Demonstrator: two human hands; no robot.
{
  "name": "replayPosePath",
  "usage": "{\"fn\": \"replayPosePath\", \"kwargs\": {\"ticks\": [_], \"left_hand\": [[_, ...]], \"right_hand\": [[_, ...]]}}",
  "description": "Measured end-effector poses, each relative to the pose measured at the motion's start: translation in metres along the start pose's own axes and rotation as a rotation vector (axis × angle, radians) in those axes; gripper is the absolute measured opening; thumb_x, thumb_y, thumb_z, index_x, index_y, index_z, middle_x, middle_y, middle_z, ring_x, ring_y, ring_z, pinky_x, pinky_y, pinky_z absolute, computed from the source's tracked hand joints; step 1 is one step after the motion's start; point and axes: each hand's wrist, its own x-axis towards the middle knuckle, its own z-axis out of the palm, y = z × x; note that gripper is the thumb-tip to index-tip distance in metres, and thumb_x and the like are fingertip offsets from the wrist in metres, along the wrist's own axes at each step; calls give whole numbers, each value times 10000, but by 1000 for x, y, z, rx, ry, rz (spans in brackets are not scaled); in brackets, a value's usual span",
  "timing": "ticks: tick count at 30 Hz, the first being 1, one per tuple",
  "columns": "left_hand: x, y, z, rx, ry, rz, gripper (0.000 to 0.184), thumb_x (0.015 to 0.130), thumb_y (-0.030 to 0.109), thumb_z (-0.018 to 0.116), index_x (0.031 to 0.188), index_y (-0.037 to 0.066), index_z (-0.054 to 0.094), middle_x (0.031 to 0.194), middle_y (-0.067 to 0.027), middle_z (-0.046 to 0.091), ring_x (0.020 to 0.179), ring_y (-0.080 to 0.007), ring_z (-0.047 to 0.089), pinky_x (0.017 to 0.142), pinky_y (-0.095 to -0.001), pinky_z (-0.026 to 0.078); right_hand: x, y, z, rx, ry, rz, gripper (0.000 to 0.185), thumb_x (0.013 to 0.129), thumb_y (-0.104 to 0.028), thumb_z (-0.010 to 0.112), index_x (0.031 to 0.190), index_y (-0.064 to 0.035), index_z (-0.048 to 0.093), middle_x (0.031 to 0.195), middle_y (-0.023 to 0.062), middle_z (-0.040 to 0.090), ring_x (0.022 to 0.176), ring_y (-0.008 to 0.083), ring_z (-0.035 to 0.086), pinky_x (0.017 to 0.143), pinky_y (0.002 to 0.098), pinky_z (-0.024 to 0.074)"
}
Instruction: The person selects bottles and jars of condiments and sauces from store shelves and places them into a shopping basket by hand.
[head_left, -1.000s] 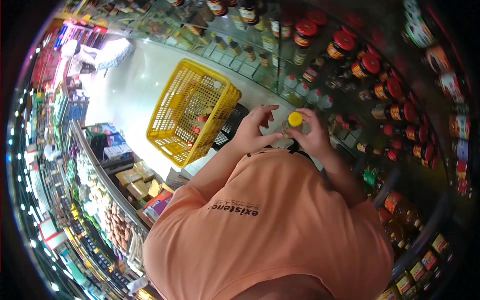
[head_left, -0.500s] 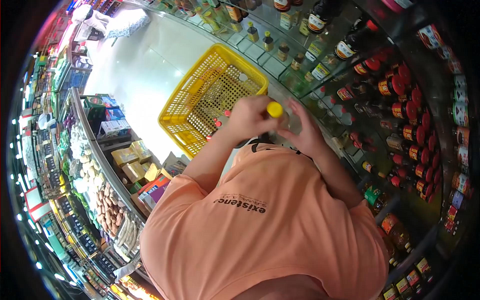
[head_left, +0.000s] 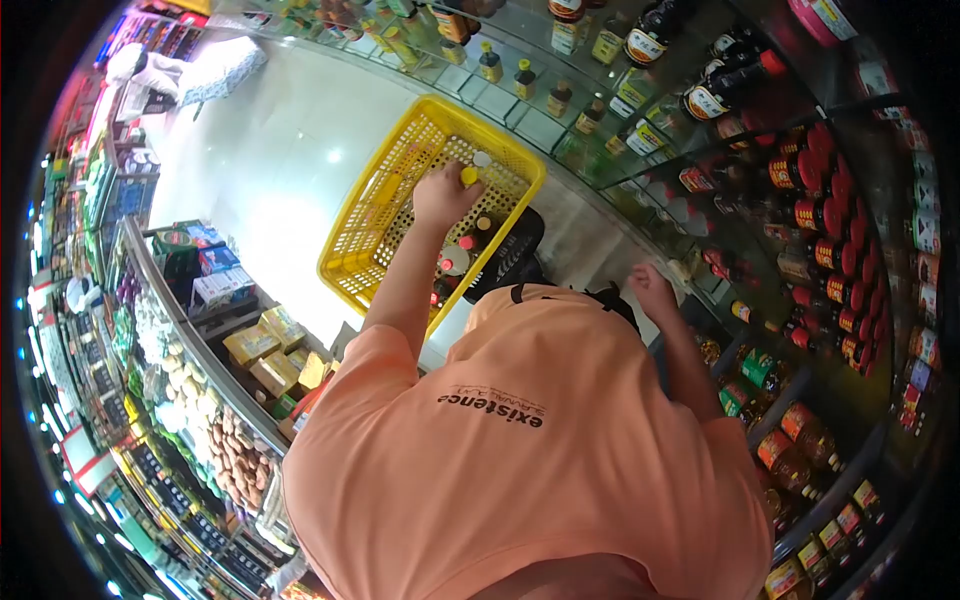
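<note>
My left hand (head_left: 442,202) is closed round a bottle with a yellow cap (head_left: 469,176). The bottle's body is mostly hidden by the fingers. That hand is inside the yellow basket (head_left: 335,245), above its perforated bottom. Several bottles stand along the basket's near side, among them a red-capped bottle (head_left: 449,266) and a dark-capped bottle (head_left: 485,223). A white round lid (head_left: 482,159) shows at the far side. My right hand (head_left: 654,290) hangs to the right of my body, fingers loosely curled, with nothing visible in it.
Glass shelves on the right carry sauce bottles and red-lidded jars (head_left: 808,213). Large oil bottles (head_left: 790,453) stand low at right. A produce counter (head_left: 225,350) and yellow boxes (head_left: 265,345) line the left. A person (head_left: 150,72) is at upper left.
My left hand has carried the yellow-capped bottle from in front of my body up and left into the basket. My right hand has dropped away to the right and curled.
</note>
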Motion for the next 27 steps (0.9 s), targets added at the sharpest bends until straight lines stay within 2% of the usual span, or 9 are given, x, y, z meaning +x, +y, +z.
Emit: {"fn": "replayPosePath", "kwargs": {"ticks": [2,4,13,14,16,17,18,20,27], "left_hand": [[7,-10,22,91,-196,-116,450,822,500,648,972,77,669,896,-165,729,855,-366,711,749,-490,564],[14,-23,54,119,-276,-132,453,838,491,637,1029,81,665,942,-177,730,893,-368,710,772,-490,565],[22,-52,175,156,-541,-182,402,886,384,632,1229,178,671,1123,-151,728,1039,-346,702,871,-485,558],[22,-54,181,150,-568,-203,400,888,379,637,1240,193,676,1136,-149,726,1060,-342,698,883,-480,554],[22,-42,180,138,-573,-204,419,897,381,635,1285,229,671,1170,-149,719,1088,-338,691,899,-476,552],[19,-39,184,169,-585,-172,429,905,395,628,1303,238,664,1180,-147,717,1094,-337,689,902,-474,553],[19,-37,185,202,-592,-146,440,913,409,622,1321,247,657,1190,-146,716,1099,-336,687,905,-473,555],[21,-45,204,207,-615,-154,476,917,443,625,1351,247,639,1210,-141,709,1105,-335,685,905,-476,557],[17,-19,196,334,-672,-133,516,935,440,646,1408,243,588,1288,-130,681,1130,-316,679,913,-478,553]], "right_hand": [[-10,68,14,-20,9,88,435,919,-296,692,1272,-56,611,1132,170,720,1010,277,707,876,413,540],[-21,151,36,92,58,113,398,930,-258,687,1229,-6,613,1000,129,710,830,226,697,742,374,554],[-121,213,45,479,171,677,248,958,-181,618,1183,-77,628,854,81,674,667,183,657,544,343,523],[-132,288,57,497,210,696,248,958,-181,618,1183,-77,628,854,81,674,667,183,657,544,343,523],[-141,389,108,400,195,-148,227,962,-183,630,1177,-113,631,870,57,673,673,163,651,556,319,522],[-160,250,58,887,145,405,237,958,-169,645,1190,-129,627,898,56,671,683,144,642,567,315,524],[-156,241,62,670,232,596,252,959,-198,663,1194,-118,622,912,62,663,687,142,636,581,319,530],[-155,217,54,499,207,658,381,932,-290,680,1218,-46,624,942,148,701,717,227,694,659,396,560],[-160,201,41,432,206,610,397,941,-318,671,1232,-53,626,881,151,717,769,227,715,706,389,568]]}}
